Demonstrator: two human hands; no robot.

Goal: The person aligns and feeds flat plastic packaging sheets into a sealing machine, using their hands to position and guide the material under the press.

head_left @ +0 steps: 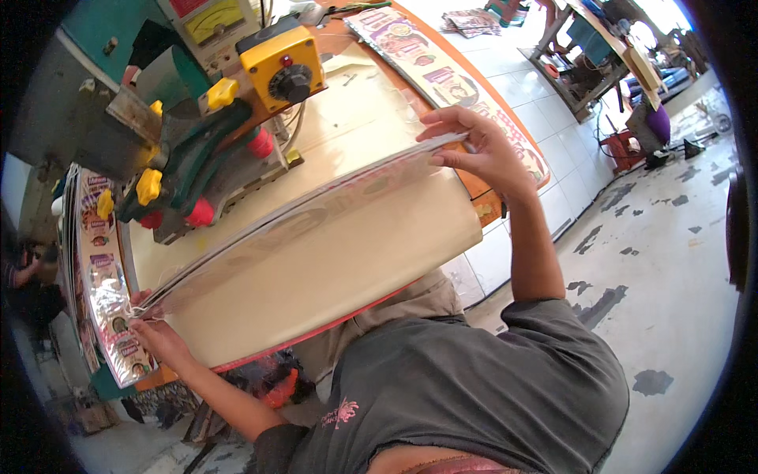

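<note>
A long stack of thin plastic film sheets (316, 207), with faint print showing through, stretches slantwise over a cream work surface (347, 272). My left hand (160, 341) pinches its near-left end. At the far-right end my right hand (489, 150) grips the other end between thumb and fingers. The stack's upper edge stands raised between my two hands. Just beyond it sits a press-like machine (189, 158) with yellow knobs, red cylindrical parts and a dark green frame. A yellow control box (283, 65) with a black dial is mounted on it.
Printed film sheets (442, 75) lie along the table's far right edge. More printed film (110, 292) hangs over the left end. A meter box (213, 31) stands behind the machine. A cluttered workbench (588, 47) is across the worn floor (639, 261) at the upper right.
</note>
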